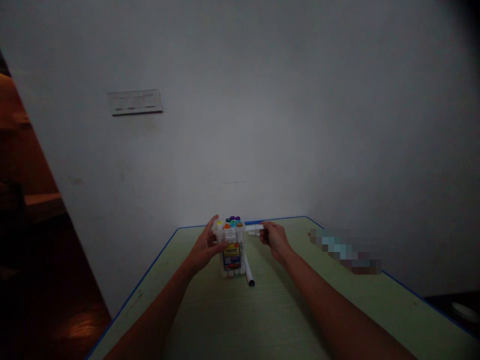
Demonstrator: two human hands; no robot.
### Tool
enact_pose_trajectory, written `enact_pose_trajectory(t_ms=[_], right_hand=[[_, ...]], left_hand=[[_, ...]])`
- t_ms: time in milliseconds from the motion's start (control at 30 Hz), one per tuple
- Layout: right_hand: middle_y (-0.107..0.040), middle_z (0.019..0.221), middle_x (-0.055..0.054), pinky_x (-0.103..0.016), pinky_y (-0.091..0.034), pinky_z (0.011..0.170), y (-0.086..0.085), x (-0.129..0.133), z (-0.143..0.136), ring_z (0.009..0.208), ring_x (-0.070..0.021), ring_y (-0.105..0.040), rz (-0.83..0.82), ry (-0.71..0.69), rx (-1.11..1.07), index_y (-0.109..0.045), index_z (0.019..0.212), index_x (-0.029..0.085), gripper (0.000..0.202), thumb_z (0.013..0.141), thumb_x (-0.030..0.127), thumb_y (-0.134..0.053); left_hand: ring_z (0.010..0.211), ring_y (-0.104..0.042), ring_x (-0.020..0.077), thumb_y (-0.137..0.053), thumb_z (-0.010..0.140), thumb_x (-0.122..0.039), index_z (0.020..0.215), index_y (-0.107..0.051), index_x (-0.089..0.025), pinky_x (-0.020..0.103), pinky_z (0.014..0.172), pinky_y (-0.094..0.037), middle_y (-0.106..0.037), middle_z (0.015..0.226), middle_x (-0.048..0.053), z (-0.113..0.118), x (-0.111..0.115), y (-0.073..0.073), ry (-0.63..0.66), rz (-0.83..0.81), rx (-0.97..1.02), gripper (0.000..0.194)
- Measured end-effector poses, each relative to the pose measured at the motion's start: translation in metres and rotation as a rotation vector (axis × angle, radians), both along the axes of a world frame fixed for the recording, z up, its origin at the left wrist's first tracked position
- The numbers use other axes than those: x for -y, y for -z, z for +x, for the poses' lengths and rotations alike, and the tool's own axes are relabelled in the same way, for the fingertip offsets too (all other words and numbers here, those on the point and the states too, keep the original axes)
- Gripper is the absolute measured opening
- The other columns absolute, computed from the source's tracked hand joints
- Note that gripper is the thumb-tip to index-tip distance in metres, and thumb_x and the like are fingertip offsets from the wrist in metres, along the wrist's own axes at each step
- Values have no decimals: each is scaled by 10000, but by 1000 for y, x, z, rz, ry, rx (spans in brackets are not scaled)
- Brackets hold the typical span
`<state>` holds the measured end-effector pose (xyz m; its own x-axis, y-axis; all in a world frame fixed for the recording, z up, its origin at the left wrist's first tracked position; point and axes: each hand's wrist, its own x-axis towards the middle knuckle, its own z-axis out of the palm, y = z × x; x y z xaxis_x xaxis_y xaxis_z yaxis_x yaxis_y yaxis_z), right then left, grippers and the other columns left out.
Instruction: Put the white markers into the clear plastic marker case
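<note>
A clear plastic case (220, 260) of markers stands upright on the table, with a yellow and dark label on its front. Several marker caps (233, 224) in yellow, orange, teal, purple and brown show at its top. My left hand (207, 245) is wrapped around the case's left side, thumb across the front. To the right of the case, my right hand (275, 239) pinches a white marker (255, 227) held level, its left end close to the case's upper edge. Another white marker (250, 276) with a dark end lies against the case's lower right side.
The pale green table (210, 320) has a blue edge and meets a grey wall (262, 125) at the back. A blurred-out object (345, 251) lies near the right edge. A switch plate (135, 102) is on the wall. A dark opening lies at left.
</note>
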<state>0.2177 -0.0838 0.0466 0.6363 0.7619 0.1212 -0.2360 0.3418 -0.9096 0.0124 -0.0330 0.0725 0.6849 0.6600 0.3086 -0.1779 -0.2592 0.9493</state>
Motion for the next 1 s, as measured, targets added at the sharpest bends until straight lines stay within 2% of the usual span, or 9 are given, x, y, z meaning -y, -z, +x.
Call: enact_pose_trajectory(t_ms=[667,867,1000], right_hand=[[-450,390,65,-194,-250,315,1,-1,0,321,-69,-390,-4,9,-4,-520,590,165,98,566,260,-517],[-454,394,66,-191,-260,319,1,-2,1,324,-66,-391,3,5,-10,-521,596,167,102,564,263,-529],[-454,393,64,-190,-248,311,0,-1,0,321,-67,-396,0,8,-4,-526,601,162,101,569,258,-524]], left_hand=[[989,-553,210,-706,587,-206,1365,-55,-222,363,853,-456,-485,1212,135,3,3,1,-11,-4,-30,1014],[1042,-529,217,-668,644,-267,1371,-89,-198,365,917,-403,-499,1201,134,-1,0,0,-1,-7,0,932],[1066,-514,236,-675,632,-254,1371,-88,-204,379,913,-404,-474,1232,140,-1,-1,0,12,-18,6,945]])
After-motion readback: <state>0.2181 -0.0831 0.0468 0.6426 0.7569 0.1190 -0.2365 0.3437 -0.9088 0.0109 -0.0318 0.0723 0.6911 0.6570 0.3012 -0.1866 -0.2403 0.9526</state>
